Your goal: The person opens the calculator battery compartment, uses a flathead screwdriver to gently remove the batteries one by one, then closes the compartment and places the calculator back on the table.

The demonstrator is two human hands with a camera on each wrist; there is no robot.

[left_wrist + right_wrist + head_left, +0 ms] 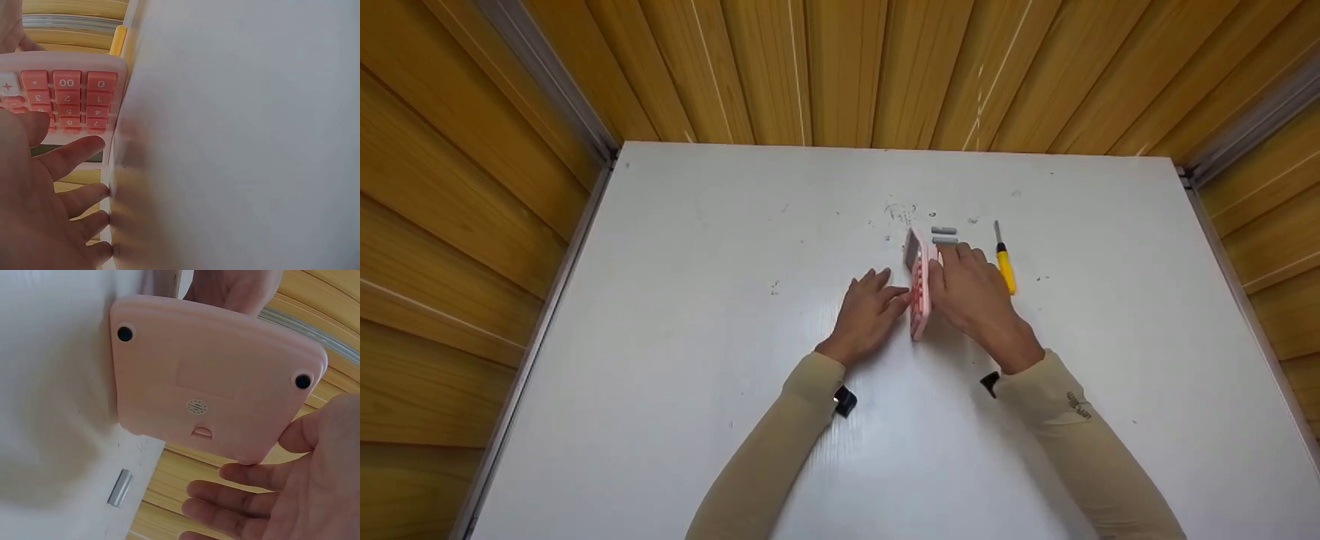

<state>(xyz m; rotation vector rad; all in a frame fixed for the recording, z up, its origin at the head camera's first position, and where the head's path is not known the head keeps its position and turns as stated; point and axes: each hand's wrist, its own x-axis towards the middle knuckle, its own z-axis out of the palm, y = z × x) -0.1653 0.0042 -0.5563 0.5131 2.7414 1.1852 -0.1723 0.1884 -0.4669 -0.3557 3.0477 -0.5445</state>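
Observation:
A pink calculator (920,292) stands on its long edge on the white table, keys to the left. My left hand (868,315) is at its key side with fingers extended; the thumb and index finger (76,157) overlap the keys (67,104) and screen edge, and the other fingertips rest on the table. With thumb and index finger, my right hand (971,294) grips the calculator by its upper edge and corner. The calculator's back (205,382) shows two black feet, a round sticker and a small latch tab (202,432).
Two small grey cylinders, like batteries (943,230), lie just beyond the right fingertips. A screwdriver (1006,268) with a yellow handle lies right of that hand. Wood-panelled walls (840,75) stand around the white table (675,360).

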